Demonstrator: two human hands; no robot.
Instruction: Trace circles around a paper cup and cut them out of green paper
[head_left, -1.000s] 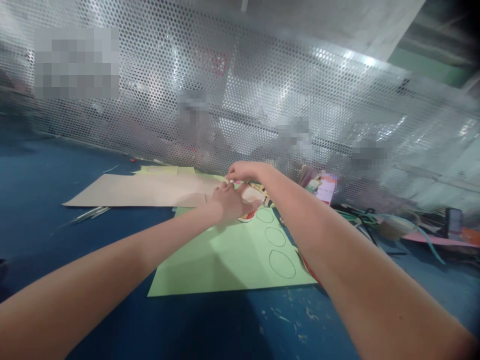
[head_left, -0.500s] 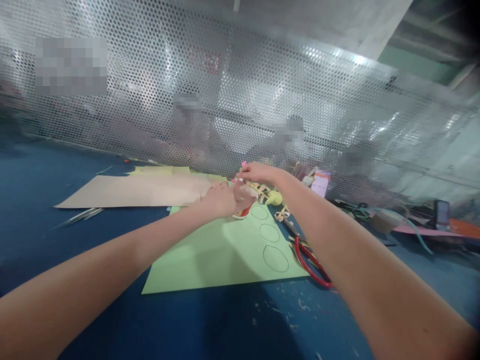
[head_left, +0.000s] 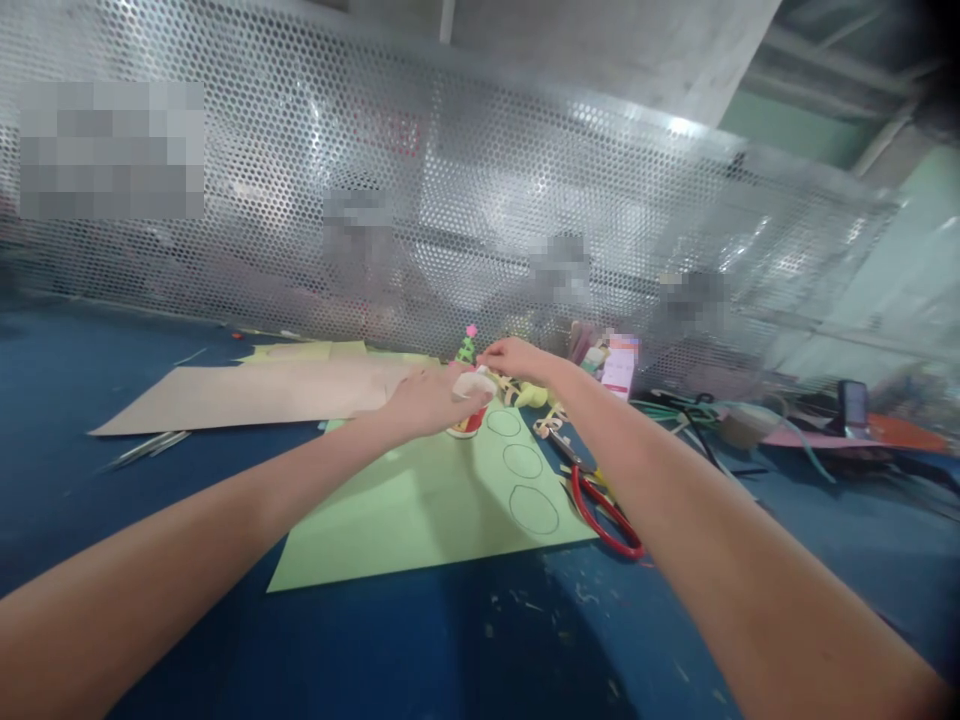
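Note:
My left hand (head_left: 427, 398) is closed around a small round container (head_left: 466, 428) with a red and yellow side and a rounded white top. The container stands over the far part of a light green paper sheet (head_left: 405, 510) with several drawn circles. Just right of the white top, my right hand (head_left: 521, 360) is closed in a pinch. Something small and white shows at its fingertips, too small to name. Behind the hands rises a small green tree-like craft piece (head_left: 466, 346) with a pink star on top; its base is hidden.
Red-handled scissors (head_left: 607, 515) lie at the sheet's right edge, beside yellow paper scraps (head_left: 532, 395). A beige sheet (head_left: 247, 395) lies at left, with metal tools (head_left: 150, 450) before it. A lit phone (head_left: 621, 365) leans at the back. Perforated metal (head_left: 480, 190) closes the far side.
My right hand has moved down, closer to the container's white top, and the tree-like piece behind shows more fully. The whole view has shifted slightly, with things now further left.

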